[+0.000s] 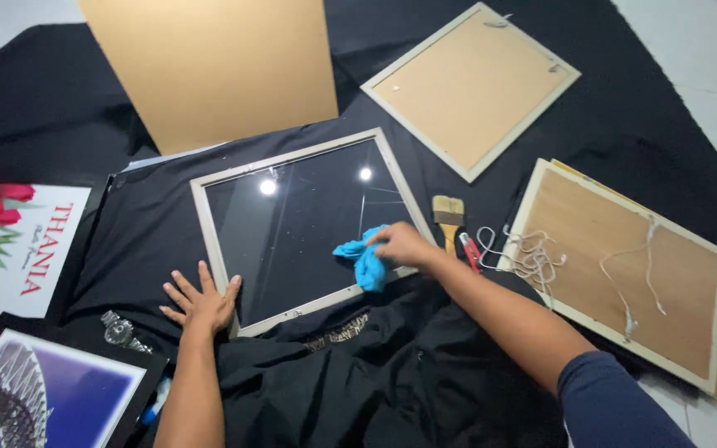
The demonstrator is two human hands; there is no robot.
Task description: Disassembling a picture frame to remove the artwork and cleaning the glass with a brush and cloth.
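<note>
- Right hand (404,243): closed on a blue cloth (364,261), pressing it against the glass (309,224) near the lower right corner of the frame (207,217); forearm reaching in from the lower right, dark blue sleeve at the elbow.
- Left hand (201,301): open, fingers spread, palm down on the frame's lower left corner, fingertips over the pale moulding and the black cloth (60,108) beside it.
- Frame: pale wood, glazed, lying flat and slightly turned near the middle of the black cloth; two ceiling lights mirrored in the glass near its upper edge.
- Black cloth: spread over a pale floor (699,58), carrying everything listed; bunched in folds along the near edge, below the frame.
- Board (213,66): plain tan sheet, at the far edge, its lower edge just beyond the frame's far side.
- Second frame (470,87): face down, tan backing up, at the far right, apart from the glazed frame.
- Third frame (624,265): face down at the right edge, brown backing up, loose white string (529,253) trailing across it and off its left side.
- Brush (447,217): flat, wooden handle, between the glazed frame and the third frame, just beside the right hand.
- Cutter (470,250): red, just right of the brush, partly hidden by the right forearm.
- Flower print (18,245): red blooms on white, at the left edge.
- Blue print (51,394): at the near left corner, dark border.
- Watch (119,329): metal, between the blue print and the left hand.
</note>
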